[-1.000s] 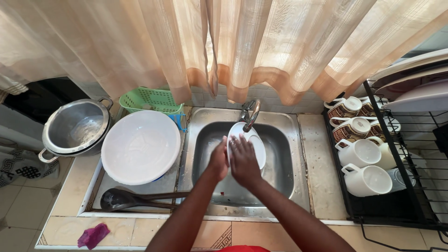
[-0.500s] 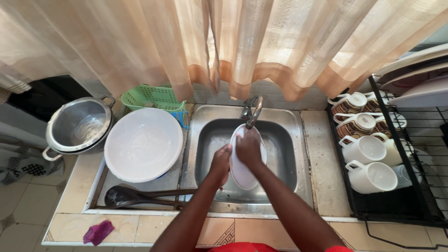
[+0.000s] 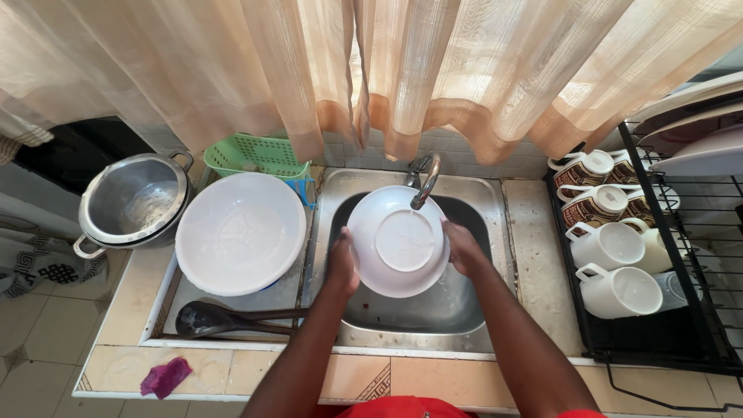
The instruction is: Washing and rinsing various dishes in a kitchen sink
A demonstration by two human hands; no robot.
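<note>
Both my hands hold a round white plate [image 3: 398,241] over the steel sink [image 3: 464,310], its underside turned up toward me. My left hand [image 3: 341,265] grips the plate's left edge and my right hand [image 3: 463,248] grips its right edge. The curved tap [image 3: 425,179] reaches over the plate's top rim. I cannot tell whether water is running.
A large white basin [image 3: 240,232] lies upside down on the drainboard, with a dark ladle [image 3: 209,319] in front of it. A steel pot [image 3: 133,203] and a green basket [image 3: 255,153] stand at the left. A black rack [image 3: 658,340] at the right holds white mugs [image 3: 615,267]. A purple rag [image 3: 164,377] lies on the counter edge.
The plate has turned from edge-on under the tap to flat with its base facing up. My hands have moved apart to its left and right edges.
</note>
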